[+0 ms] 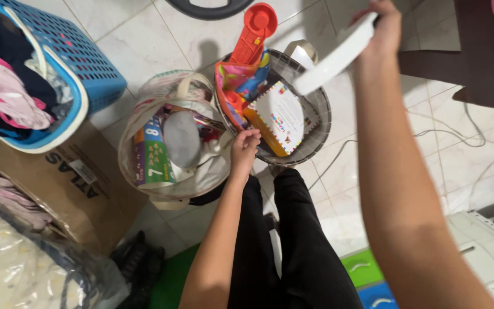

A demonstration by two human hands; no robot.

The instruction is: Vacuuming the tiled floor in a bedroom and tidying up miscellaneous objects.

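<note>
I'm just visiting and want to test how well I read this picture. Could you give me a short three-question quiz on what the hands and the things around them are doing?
1. True or false: the right hand holds a flat white piece up above the round metal basket.
2. What does the left hand touch? A) the blue laundry basket B) the metal basket's near rim C) the cardboard box
3. Fill in: the tall toy standing in the metal basket is coloured ____.

Key: 1 true; 2 B; 3 orange.
</note>
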